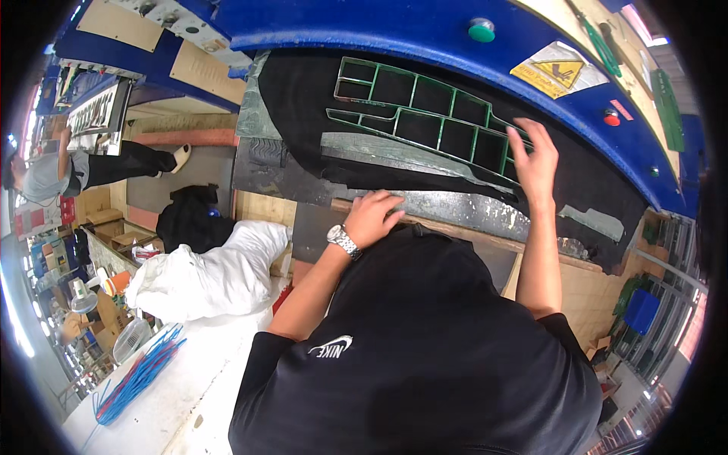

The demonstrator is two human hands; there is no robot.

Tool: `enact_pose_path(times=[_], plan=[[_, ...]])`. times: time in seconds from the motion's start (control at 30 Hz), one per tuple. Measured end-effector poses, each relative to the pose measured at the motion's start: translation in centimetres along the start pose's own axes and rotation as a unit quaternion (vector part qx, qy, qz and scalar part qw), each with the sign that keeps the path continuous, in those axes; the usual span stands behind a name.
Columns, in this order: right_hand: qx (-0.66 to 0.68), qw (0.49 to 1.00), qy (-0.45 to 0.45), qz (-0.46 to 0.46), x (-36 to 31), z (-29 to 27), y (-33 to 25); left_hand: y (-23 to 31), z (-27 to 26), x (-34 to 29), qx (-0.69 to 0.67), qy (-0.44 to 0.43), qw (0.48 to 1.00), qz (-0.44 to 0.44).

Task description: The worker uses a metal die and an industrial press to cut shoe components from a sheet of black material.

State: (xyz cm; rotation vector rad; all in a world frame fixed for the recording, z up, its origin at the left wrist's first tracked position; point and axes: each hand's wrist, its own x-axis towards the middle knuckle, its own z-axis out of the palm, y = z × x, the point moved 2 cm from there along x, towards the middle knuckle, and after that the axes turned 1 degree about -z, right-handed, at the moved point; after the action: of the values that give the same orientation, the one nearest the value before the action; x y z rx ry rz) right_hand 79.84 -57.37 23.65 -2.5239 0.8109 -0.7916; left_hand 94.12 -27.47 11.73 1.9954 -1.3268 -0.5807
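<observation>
Two bare hands reach over a table [470,208] in the head view, where a green frame [442,132], split into cells, lies on black fabric [296,98]. The right hand [537,163] is at the frame's right end, thumb and fingers apart; whether it grips the metal cannot be told. The left hand [371,218], a watch [345,241] at its wrist, lies loosely open at the table's near edge, well apart from the frame. Beyond the fabric stretches a blue machine [364,26] bearing a green button [481,30], a red button [611,117] and a yellow warning sign [560,70]. At left, white cloth [205,277] lies heaped near blue cords [144,371], while a co-worker [53,178] in a gray top appears farther off.
</observation>
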Motion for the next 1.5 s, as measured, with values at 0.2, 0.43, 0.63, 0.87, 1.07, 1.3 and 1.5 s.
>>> enact_pose_path(times=[0.2, 0.43, 0.63, 0.87, 1.07, 1.3, 1.5], plan=[[0.118, 0.991, -0.017, -0.065, 4.7, 2.3, -8.6, -1.0, 0.5, 1.3, 0.094, 0.002, 0.995, 0.043], [0.135, 0.989, -0.047, 0.029, 10.0, 3.4, -8.2, -1.7, 0.6, 5.5, 0.103, 0.037, 0.991, 0.077], [0.038, 0.995, -0.083, 0.027, 4.8, 3.0, -8.2, -2.4, -0.1, 7.9, 0.115, 0.070, 0.984, 0.118], [-0.151, 0.945, -0.270, 0.102, -5.2, 2.1, -0.9, -2.7, -0.8, 11.1, 0.130, 0.022, 0.988, 0.080], [-0.196, 0.948, -0.235, 0.091, -7.8, 2.7, 1.6, -2.7, -0.6, 11.8, 0.122, 0.027, 0.989, 0.074], [-0.232, 0.947, -0.170, 0.144, -8.2, 3.5, 2.2, -1.9, 0.4, 13.1, 0.149, -0.011, 0.988, 0.035], [-0.225, 0.950, -0.173, 0.130, -8.4, 3.9, 2.5, -1.2, 0.5, 13.0, 0.150, -0.027, 0.988, -0.011]])
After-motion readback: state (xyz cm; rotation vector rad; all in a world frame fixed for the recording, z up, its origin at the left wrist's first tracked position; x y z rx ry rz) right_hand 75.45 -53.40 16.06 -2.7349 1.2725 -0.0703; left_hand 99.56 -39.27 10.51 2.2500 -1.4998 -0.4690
